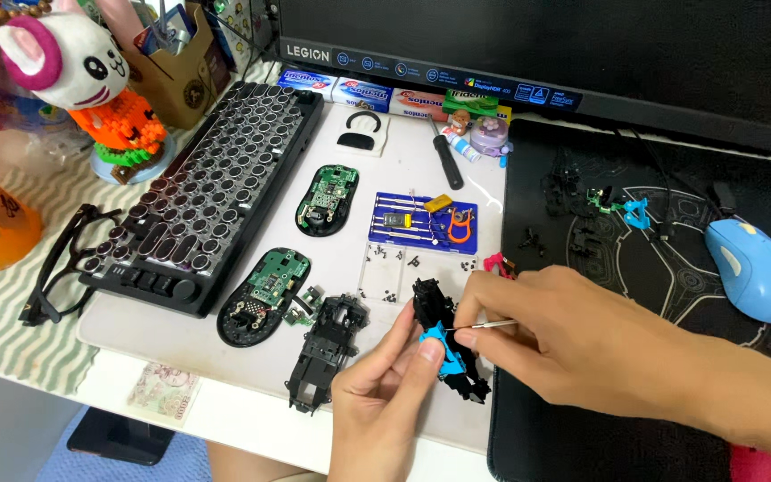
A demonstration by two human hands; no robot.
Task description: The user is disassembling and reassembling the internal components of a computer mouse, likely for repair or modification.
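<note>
Up close at a crowded desk, we pinch a black plastic frame [443, 344] with a blue clip on it between the thumb and fingers of our left hand [385, 393], raised just above the white mat [403, 170], near its front edge. Our right hand [582, 344] is closed around a thin metal tool [485, 327], whose tip meets the blue clip beside our left thumb. Just left of the frame lies another black frame [323, 353], and beyond it two open mouse bases showing green circuit boards [265, 295] [327, 198]. A blue screwdriver tray [423, 220] sits behind our hands, with a clear box of small screws [417, 270] between the tray and the frame. A black keyboard with round keys [207, 192] runs along the left, glasses [62, 259] beside it. On the black pad [653, 268] to the right rest a blue mouse [751, 268] and scattered small parts
</note>
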